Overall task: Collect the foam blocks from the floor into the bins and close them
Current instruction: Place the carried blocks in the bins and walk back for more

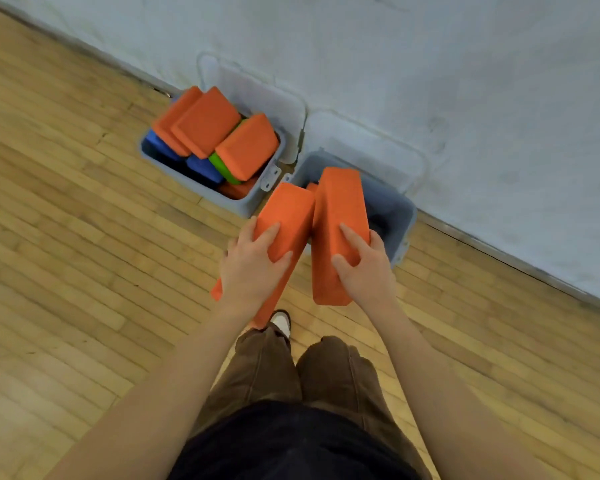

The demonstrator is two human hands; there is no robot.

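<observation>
My left hand (253, 268) grips one orange foam block (284, 216), and my right hand (364, 268) grips another orange foam block (340, 209). Both blocks are held on end, side by side, above the near rim of the right grey bin (404, 216). That bin looks mostly dark inside, with a bit of orange showing at its left. The left grey bin (201, 188) is piled above its rim with orange, blue and green blocks (246, 147). Both bins stand with their lids (267, 95) swung back against the wall.
A pale wall (465, 81) runs diagonally right behind the bins. Wooden floor (66, 237) spreads to the left and front. My legs and one shoe (281, 322) are just below the held blocks.
</observation>
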